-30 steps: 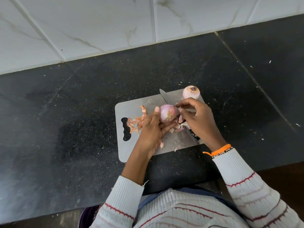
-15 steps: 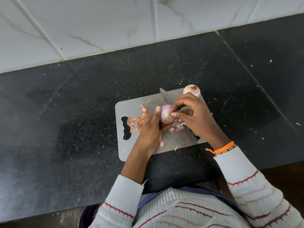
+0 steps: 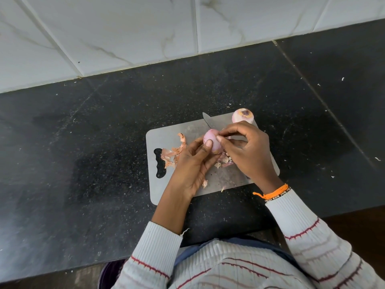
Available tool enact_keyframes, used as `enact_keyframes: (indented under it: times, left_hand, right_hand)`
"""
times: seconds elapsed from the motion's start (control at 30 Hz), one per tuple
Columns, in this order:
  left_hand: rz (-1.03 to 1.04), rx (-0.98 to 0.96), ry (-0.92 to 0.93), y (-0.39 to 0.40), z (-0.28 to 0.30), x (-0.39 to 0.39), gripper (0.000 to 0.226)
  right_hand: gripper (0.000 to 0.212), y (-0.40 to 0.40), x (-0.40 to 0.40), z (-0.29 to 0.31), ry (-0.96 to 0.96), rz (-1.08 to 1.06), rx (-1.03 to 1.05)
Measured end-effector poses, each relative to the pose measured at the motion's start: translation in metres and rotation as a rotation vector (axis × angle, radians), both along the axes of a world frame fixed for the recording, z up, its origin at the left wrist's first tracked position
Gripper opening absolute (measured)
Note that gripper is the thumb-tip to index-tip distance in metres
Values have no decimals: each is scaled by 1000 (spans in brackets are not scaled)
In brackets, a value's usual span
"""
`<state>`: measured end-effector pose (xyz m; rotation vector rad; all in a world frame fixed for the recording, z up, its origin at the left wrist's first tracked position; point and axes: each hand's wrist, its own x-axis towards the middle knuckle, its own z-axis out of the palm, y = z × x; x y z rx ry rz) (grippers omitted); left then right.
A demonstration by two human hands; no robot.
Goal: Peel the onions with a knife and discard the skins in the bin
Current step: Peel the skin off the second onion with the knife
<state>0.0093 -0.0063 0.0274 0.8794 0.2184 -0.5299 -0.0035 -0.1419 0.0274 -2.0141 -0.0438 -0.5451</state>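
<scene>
My left hand (image 3: 190,165) holds a pale pink onion (image 3: 212,140) just above the grey cutting board (image 3: 166,134). The thumb and forefinger of my right hand (image 3: 248,153) pinch a thin strip of skin at the onion's right side. A second, peeled onion (image 3: 243,116) stands at the board's far right corner. The knife (image 3: 209,123) lies on the board behind the held onion, with only its blade tip showing and its handle hidden under my right hand. Orange-brown skins (image 3: 175,152) lie by the board's handle hole, and more scraps (image 3: 224,161) sit under my hands.
The board rests on a black speckled stone counter (image 3: 83,142) backed by a white tiled wall (image 3: 125,28). A dark purple bin rim (image 3: 108,274) shows below the counter's front edge at my left. Small white flecks dot the counter on the right.
My left hand has turned the onion so its smooth side faces up. My right fingers moved from the onion's lower end to its upper right side.
</scene>
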Motion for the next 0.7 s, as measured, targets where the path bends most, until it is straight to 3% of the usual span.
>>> enact_keyframes:
  times: [0.43, 0.7]
  left_hand:
    - [-3, 55, -24, 0, -2, -2, 28]
    - [7, 55, -4, 0, -2, 0, 35]
  right_hand:
    - [4, -6, 4, -8, 30, -7, 8]
    - [14, -7, 2, -6, 15, 73, -8]
